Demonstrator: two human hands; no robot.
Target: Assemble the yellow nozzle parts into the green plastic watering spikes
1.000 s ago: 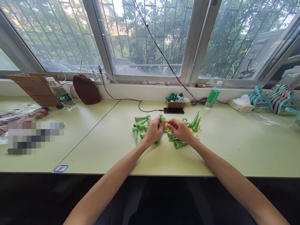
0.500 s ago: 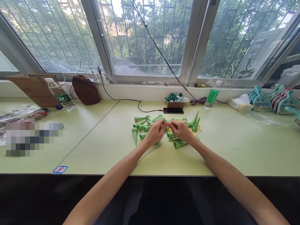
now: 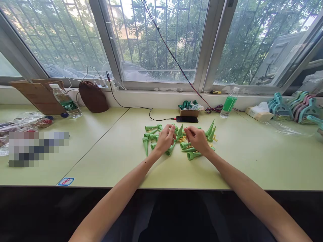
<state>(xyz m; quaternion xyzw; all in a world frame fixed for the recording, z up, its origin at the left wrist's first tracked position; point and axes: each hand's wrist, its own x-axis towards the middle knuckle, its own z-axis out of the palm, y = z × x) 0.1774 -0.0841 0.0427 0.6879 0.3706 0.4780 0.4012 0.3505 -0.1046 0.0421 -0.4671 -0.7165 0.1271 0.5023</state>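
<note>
Several green plastic plant-watering spikes, hollow cones with a wide ribbed end, lie in a loose pile with small yellow pieces (image 3: 182,138) among them. My left hand (image 3: 165,138) is over the pile's left part, fingers curled closed; what they hold, if anything, is hidden. Just right of it, a green spike (image 3: 180,130) points upward between the hands. My right hand (image 3: 197,137) is closed in a pinch, and anything in it is too small to make out. Another spike (image 3: 145,145) lies to the left, and one (image 3: 193,155) lies below my right hand.
Behind the pile are a black phone (image 3: 187,119) on a cable and a small cardboard box (image 3: 189,113). A water bottle (image 3: 228,103) and a tissue pack (image 3: 258,113) stand at right. Farther left are another bottle (image 3: 67,101) and a brown pouch (image 3: 93,96).
My hands were together at the fingertips and have moved apart. The upward-pointing green spike now shows between them.
</note>
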